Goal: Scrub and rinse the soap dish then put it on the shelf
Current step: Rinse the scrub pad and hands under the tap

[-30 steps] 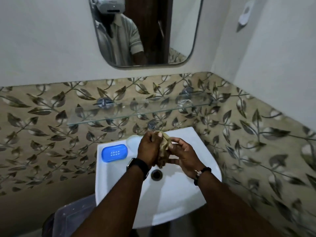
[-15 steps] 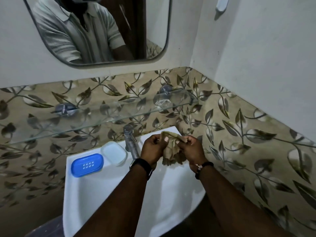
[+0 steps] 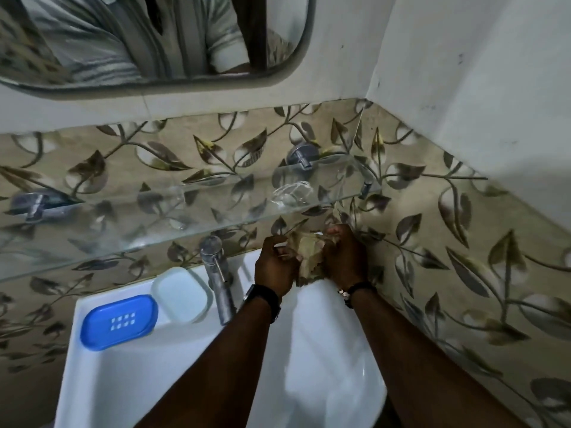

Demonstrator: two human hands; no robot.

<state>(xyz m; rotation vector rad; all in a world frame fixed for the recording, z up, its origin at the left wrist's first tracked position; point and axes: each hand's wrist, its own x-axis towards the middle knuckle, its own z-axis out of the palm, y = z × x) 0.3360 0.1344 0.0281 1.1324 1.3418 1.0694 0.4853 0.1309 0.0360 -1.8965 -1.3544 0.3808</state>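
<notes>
A blue soap dish tray (image 3: 119,322) with drain slots lies on the sink's back left ledge. Beside it, to the right, sits a pale white soap dish part (image 3: 181,294). My left hand (image 3: 275,264) and my right hand (image 3: 343,253) are together above the sink's back right corner, both gripping a crumpled beige cloth (image 3: 304,251). The glass shelf (image 3: 173,217) runs along the tiled wall just above my hands. Both hands are well to the right of the soap dish parts.
A chrome tap (image 3: 217,276) stands between the white part and my left hand. The white sink (image 3: 102,381) fills the lower middle. A clear object (image 3: 292,193) rests on the shelf's right end. A mirror (image 3: 154,35) hangs above, and the tiled corner wall lies close on the right.
My hands with the cloth have risen from over the drain toward the back right, under the shelf. The view has moved closer and tilted down.
</notes>
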